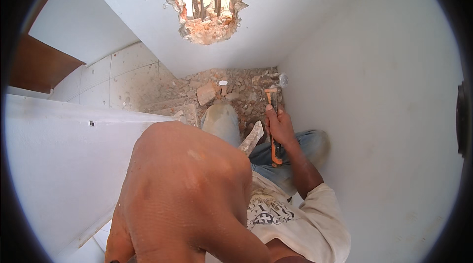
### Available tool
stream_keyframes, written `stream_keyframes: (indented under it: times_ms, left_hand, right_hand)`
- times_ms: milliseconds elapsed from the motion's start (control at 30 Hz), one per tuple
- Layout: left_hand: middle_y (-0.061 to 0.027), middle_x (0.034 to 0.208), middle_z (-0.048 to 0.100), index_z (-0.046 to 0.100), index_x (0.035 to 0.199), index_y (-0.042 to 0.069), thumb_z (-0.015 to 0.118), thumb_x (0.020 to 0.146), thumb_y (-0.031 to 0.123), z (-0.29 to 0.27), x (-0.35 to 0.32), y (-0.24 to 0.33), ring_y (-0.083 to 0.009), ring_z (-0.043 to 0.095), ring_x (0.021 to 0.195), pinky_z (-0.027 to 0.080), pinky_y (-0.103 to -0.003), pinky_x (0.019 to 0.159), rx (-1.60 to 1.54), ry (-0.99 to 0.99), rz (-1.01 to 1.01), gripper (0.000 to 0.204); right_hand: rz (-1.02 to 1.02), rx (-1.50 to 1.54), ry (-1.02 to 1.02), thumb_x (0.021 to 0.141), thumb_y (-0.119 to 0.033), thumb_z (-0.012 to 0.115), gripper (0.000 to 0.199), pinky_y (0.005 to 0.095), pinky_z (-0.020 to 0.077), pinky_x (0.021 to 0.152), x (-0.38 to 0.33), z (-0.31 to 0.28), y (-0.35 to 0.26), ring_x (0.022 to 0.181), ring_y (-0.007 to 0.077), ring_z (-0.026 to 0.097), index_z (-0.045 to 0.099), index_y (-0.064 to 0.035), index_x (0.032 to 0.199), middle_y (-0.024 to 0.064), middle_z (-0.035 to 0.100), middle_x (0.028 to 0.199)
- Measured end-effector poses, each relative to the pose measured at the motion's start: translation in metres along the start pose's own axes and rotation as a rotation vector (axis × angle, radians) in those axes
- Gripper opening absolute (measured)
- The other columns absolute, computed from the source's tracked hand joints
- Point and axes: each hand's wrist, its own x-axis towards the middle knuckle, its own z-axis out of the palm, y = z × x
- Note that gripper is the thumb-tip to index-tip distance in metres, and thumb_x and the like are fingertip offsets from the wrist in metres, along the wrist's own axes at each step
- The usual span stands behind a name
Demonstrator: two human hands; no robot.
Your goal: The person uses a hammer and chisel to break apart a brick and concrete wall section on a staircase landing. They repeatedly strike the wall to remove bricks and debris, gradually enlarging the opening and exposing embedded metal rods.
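The hammer (273, 125) is held upright by the right hand (280, 126), whose grip is closed about its orange handle; the head points away toward the rubble (221, 90); the left hand (187, 184) looms close, its grip unseen.

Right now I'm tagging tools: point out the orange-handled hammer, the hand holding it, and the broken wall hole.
orange-handled hammer (274, 152), head view, lower handle.
right hand (279, 126), head view, knuckles.
broken wall hole (209, 29), head view, rubble edge.
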Motion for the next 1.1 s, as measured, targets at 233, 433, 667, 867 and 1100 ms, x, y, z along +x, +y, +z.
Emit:
stream_keyframes:
  times_ms: [233, 433, 667, 867, 1100]
  left_hand:
    - [-0.0053, 0.055, 0.046, 0.060, 0.087, -0.003, 0.049, 0.095, 0.050, 0.020, -0.055, 0.020, -0.0094, 0.038, 0.033, 0.022, -0.024, 0.030, -0.143, 0.335, -0.184, 0.055]
    - [-0.0011, 0.048, 0.042, 0.059, 0.077, -0.007, 0.058, 0.068, 0.082, 0.074, -0.125, 0.013, -0.0109, 0.039, 0.034, 0.029, -0.025, 0.032, -0.223, 0.793, -0.256, 0.089]
    - [0.0024, 0.055, 0.041, 0.057, 0.086, -0.006, 0.058, 0.071, 0.076, 0.100, -0.165, 0.023, -0.0060, 0.035, 0.045, 0.026, -0.022, 0.042, -0.299, 0.992, -0.572, 0.084]
    - [0.0037, 0.057, 0.041, 0.057, 0.088, -0.005, 0.058, 0.071, 0.075, 0.108, -0.179, 0.020, -0.0035, 0.034, 0.047, 0.022, -0.021, 0.042, -0.316, 1.040, -0.916, 0.082]
    - [0.0041, 0.058, 0.040, 0.056, 0.089, -0.004, 0.057, 0.071, 0.076, 0.117, -0.184, 0.032, -0.0033, 0.033, 0.046, 0.022, -0.020, 0.042, -0.282, 1.102, -0.952, 0.082]
  right_hand:
    - [-1.187, -0.016, 0.119, 0.092, -0.053, 0.052, 0.048, 0.0274, 0.0376, 0.043, 0.025, 0.031, -0.050, 0.050, 0.0132, 0.047, 0.046, -0.0063, 0.082, 0.0049, 0.048, 0.061]
    - [-0.936, -0.294, 0.367, 0.093, -0.054, 0.051, 0.049, 0.0275, 0.0383, 0.044, 0.148, 0.080, -0.053, 0.049, 0.0113, 0.044, 0.045, -0.0084, 0.077, -0.0005, 0.045, 0.058]
    - [-0.834, 0.354, 0.064, 0.090, -0.057, 0.054, 0.052, 0.0264, 0.0348, 0.044, 0.116, 0.065, -0.056, 0.049, 0.0076, 0.040, 0.043, -0.0080, 0.079, -0.0015, 0.041, 0.058]
    - [-1.587, 0.316, 0.120, 0.092, -0.056, 0.052, 0.052, 0.0288, 0.0364, 0.045, 0.125, 0.061, -0.044, 0.050, 0.0117, 0.042, 0.045, -0.0063, 0.078, 0.0002, 0.042, 0.059]
    - [-0.547, 0.152, 0.167, 0.087, -0.028, 0.066, 0.034, 0.0324, 0.0458, 0.058, 0.166, 0.088, -0.062, 0.059, 0.0145, 0.052, 0.058, 0.0042, 0.094, 0.0073, 0.053, 0.061]
